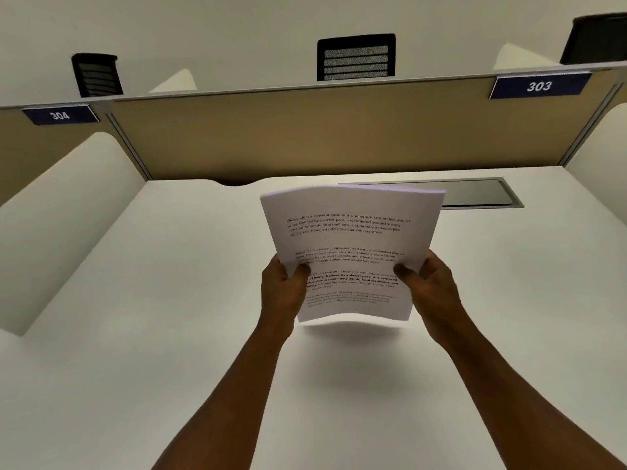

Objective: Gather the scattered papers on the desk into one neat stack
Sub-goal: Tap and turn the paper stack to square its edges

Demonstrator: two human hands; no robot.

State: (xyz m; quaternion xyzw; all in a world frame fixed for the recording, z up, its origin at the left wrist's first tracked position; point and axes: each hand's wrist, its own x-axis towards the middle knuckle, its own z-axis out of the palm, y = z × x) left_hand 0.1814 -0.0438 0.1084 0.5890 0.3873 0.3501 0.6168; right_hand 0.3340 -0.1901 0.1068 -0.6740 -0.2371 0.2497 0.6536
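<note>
A stack of white printed papers (353, 239) is held up above the white desk (169, 334), tilted towards me, its lower edge off the surface and a soft shadow beneath it. My left hand (283, 293) grips the stack's lower left side, thumb on the front sheet. My right hand (429, 290) grips the lower right side the same way. The sheets bow slightly and their top edges are nearly aligned. No loose papers lie on the visible desk.
A grey cable cover plate (475, 195) is set into the desk behind the papers. A tan partition (305, 137) closes the back, with signs 304 (60, 115) and 303 (539, 85). White side dividers (68, 215) flank the desk. Black chair backs (356, 57) show beyond.
</note>
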